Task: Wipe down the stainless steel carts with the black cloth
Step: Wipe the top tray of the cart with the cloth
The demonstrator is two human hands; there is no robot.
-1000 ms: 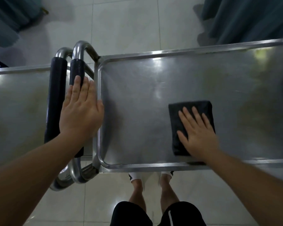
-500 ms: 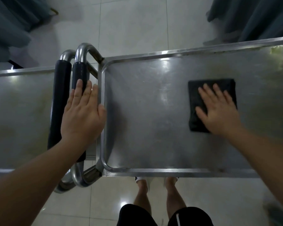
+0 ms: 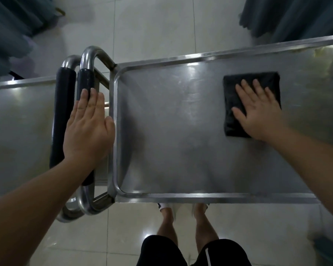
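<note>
Pale tiled floor [image 3: 152,31], dark curtains at the far corners. Two steel carts end to end. Right hand [image 3: 258,110] lies flat, fingers spread, pressing the folded black cloth [image 3: 251,81] onto the right cart [image 3: 171,131] top; cloth sticks out beyond the fingertips and thumb side. Left hand [image 3: 88,129] rests flat and open on the black padded handle [image 3: 85,79], thumb touching the cart rim. Left cart [image 3: 17,131] lies beyond it.

Cloth [image 3: 238,104] lies on right cart [image 3: 181,141], handles [image 3: 85,81] to its left
</note>
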